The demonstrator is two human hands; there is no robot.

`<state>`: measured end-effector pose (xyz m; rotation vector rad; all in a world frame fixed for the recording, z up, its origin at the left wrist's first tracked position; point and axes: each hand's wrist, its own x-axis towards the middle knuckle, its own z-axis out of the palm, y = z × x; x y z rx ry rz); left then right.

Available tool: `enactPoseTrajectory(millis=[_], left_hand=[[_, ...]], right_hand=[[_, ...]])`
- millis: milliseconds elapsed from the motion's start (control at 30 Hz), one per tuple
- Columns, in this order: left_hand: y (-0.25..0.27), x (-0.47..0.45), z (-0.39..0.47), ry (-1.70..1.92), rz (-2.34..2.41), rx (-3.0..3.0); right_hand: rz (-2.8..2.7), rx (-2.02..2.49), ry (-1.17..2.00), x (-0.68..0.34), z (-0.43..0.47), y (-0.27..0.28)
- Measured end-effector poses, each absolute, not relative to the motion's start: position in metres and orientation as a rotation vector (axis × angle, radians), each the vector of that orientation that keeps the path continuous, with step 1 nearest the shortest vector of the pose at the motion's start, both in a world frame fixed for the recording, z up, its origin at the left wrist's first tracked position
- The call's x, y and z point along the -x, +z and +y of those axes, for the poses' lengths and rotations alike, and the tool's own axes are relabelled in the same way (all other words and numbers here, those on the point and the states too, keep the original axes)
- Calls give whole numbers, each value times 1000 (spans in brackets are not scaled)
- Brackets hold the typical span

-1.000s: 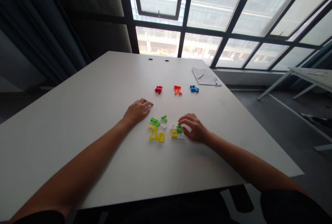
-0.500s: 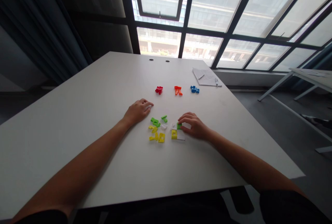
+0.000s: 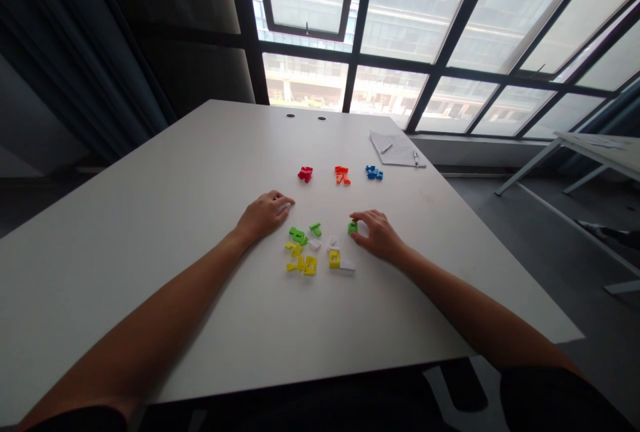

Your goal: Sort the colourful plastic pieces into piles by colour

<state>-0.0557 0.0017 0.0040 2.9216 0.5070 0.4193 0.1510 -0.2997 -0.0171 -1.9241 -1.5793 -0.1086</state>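
Head view. The right hand (image 3: 378, 235) has thumb and fingers curved nearly together on a small green block (image 3: 353, 228), which it grips above or on the white tabletop (image 3: 280, 339); contact with the surface cannot be told. The left hand (image 3: 265, 213) lies on the table, fingers loosely bent; a white piece (image 3: 285, 207) shows under its fingertips, whether gripped cannot be told. Between the hands, nearer the body, lie loose green pieces (image 3: 299, 236), a yellow frame (image 3: 310, 266) and a yellow block (image 3: 335, 259) beside a flat white strip (image 3: 347, 267). Farther off, red pieces (image 3: 305, 175), orange pieces (image 3: 342, 175) and blue pieces (image 3: 374, 173) form a spaced row. A paper sheet (image 3: 400, 147) near the right edge bears faint lines, too small to read. The near edge passes beneath the forearms; broad tabletop extends left of the left hand and beyond the row.
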Motion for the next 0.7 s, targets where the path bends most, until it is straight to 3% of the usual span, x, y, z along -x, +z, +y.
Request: enactPoseTrajectory(millis=[333,700], left_hand=[[3,55,2,430,507,-2934],[5,55,-3,440,525,-2931]], right_hand=[[-1528,1855,-175,-157,-290,-22],[-1557,1698,11,-133,-227,0]])
